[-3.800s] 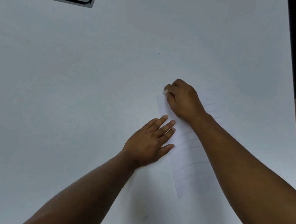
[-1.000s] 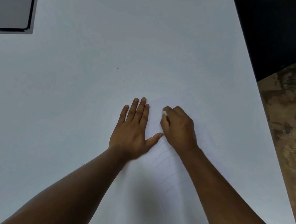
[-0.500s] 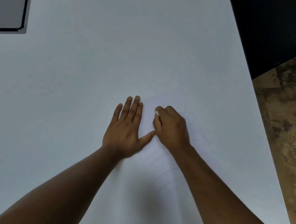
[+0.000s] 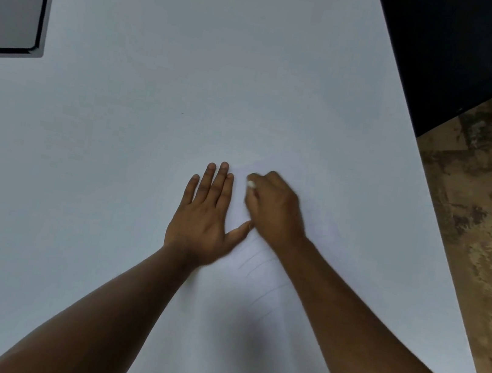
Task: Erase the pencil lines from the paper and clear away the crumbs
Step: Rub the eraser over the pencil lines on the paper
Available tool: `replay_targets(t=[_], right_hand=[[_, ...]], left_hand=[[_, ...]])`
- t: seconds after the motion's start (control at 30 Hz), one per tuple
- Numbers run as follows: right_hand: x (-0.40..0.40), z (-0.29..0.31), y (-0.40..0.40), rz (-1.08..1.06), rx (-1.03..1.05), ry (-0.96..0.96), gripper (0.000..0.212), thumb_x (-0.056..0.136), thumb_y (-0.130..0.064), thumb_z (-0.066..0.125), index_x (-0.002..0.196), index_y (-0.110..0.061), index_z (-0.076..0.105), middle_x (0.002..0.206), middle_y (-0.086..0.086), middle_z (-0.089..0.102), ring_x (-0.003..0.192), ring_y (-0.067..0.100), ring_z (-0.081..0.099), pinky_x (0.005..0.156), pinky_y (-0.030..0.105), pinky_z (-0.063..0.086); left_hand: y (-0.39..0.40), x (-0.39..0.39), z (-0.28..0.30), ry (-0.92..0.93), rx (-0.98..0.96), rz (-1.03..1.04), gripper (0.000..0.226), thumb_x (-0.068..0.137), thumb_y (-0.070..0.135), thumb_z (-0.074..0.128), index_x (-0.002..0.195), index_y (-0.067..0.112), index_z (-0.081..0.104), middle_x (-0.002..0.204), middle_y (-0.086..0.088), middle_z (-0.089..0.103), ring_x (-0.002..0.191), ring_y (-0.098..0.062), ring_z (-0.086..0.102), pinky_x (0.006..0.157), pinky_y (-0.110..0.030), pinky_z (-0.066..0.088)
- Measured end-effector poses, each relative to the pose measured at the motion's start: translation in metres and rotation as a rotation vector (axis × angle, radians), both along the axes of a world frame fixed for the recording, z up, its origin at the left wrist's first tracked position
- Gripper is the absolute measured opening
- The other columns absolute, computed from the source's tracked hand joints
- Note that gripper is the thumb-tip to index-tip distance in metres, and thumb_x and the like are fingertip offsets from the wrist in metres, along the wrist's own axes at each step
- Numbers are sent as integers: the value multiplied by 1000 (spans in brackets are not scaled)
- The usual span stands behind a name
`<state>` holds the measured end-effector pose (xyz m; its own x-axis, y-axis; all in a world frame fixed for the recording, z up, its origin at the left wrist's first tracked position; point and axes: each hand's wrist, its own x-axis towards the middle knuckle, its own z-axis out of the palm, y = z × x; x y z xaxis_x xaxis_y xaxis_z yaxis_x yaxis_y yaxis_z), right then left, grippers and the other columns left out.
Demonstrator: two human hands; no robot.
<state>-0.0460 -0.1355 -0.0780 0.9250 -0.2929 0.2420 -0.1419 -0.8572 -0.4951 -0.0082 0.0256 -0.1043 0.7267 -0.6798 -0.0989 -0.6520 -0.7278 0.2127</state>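
Fingers of my left hand (image 4: 203, 228) are lying flat, pinning the paper (image 4: 260, 271) at frame centre so it isn't sliding, while my right hand (image 4: 273, 209) is pinching the eraser (image 4: 250, 184), rubbing remaining pencil lines (image 4: 253, 265).

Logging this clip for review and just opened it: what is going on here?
A person is erasing pencil lines from a sheet of paper on a white table. The left hand lies flat with fingers straight, pressing the sheet down. The right hand pinches a small white eraser at the paper's far end. Several faint curved pencil lines remain nearer the person, so the erasing is not done. No crumbs can be made out.
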Motion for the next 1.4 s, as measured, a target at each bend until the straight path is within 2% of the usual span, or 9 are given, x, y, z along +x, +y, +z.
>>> replay_targets(t=[0.17,0.33,0.43,0.6,0.8,0.93,1.07,1.2,1.4], right_hand=[[8,-12,-9,59,-187,70,19,95,-13,49,96,-7,67,81,9,59,70,27,60,59,35,50],[8,-1,-71,-220,-252,45,15,81,3,64,71,-7,59,68,9,52,54,23,48,47,31,48],[8,3,-62,-244,-129,10,16,90,-10,57,75,-10,62,71,7,53,57,22,47,50,33,45],[8,-3,13,7,-78,19,31,95,-27,43,92,-14,71,75,2,61,62,22,60,50,31,49],[11,-12,-54,-91,-310,-37,6,87,-10,62,86,-10,68,74,6,59,63,24,61,51,30,48],[16,-9,-86,-263,-213,-27,18,90,-7,55,73,-10,59,67,6,49,53,19,43,44,32,44],[16,-7,-44,-92,-122,-102,19,95,-17,54,98,-9,72,82,7,64,72,25,62,62,32,50],[18,-7,4,120,-122,-25,19,95,-21,57,103,-12,72,84,3,65,73,21,62,56,31,52],[34,-15,-56,-87,-279,140,15,93,-12,45,88,-14,59,82,6,55,70,27,59,56,33,48]], left_hand=[[-1,0,1,3,4,7,93,100,73,22,164,9,1,173,-8,-8,159,-23,-15,129,-46,-1],[-2,-1,5,33,20,21,94,100,74,21,164,10,-4,172,-4,-14,157,-20,-21,129,-45,-4],[-2,0,5,25,19,18,94,100,74,22,164,10,-3,172,-5,-13,157,-20,-20,129,-44,-5],[0,0,1,3,11,-1,94,99,74,22,164,9,2,173,-8,-7,159,-23,-13,130,-47,1],[-2,0,3,22,26,23,94,100,74,21,164,9,0,173,-6,-10,158,-21,-17,129,-45,-3],[-1,0,5,31,24,19,94,100,74,20,164,9,-3,172,-5,-14,158,-20,-19,129,-45,-3],[-2,0,4,20,18,20,94,100,74,21,164,9,1,173,-6,-10,158,-21,-16,129,-45,-2],[-2,0,3,-8,10,6,94,100,74,18,164,8,4,173,-8,-5,159,-23,-11,130,-47,2],[-2,0,3,-3,7,22,93,100,72,25,164,7,8,173,-7,-4,159,-22,-12,129,-45,-1]])
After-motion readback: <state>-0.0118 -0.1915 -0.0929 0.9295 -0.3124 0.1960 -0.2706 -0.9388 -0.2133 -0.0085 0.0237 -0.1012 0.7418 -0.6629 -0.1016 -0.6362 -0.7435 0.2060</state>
